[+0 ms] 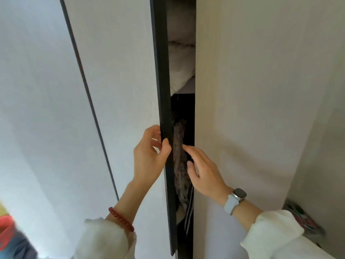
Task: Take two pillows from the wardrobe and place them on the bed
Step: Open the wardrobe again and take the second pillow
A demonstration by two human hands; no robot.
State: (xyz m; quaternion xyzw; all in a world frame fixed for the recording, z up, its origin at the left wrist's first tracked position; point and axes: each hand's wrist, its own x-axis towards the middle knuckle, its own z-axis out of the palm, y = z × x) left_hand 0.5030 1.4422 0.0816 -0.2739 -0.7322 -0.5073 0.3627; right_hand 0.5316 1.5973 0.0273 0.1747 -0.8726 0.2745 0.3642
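At the far left a blurred heap of red and blue things [9, 234] lay low in the corner, too smeared to name; beside it a closed wardrobe panel [43, 101] stood flush, parted from the next by a thin dark seam. The left door [119, 81] had swung a little way out, its dark edge [163, 90] turned toward the camera; the left hand [149, 156], a red bead bracelet [121, 219] on its wrist, was clenched on that edge, thumb in front and fingers curled behind, a grip that probably served to draw the door wider. In the narrow gap the upper shelf held pale, soft bedding [181, 62], piled high and pressed against the opening; these were likely the pillows, though so little showed that I could not tell how many there were; none had left the wardrobe, and the bed was not in view. Below the shelf hung dark patterned clothing [179, 156] and a striped garment [188, 212]. The right hand [203, 171], with a watch [237, 197] on a pale strap, was released, holding nothing, its fingers spread with the tips at the gap by the right door [252, 90], seemingly to hook that door's edge; both doors would need to open further before the shelf could be reached. At the far right something colourful [302, 219] lay low against the wall.
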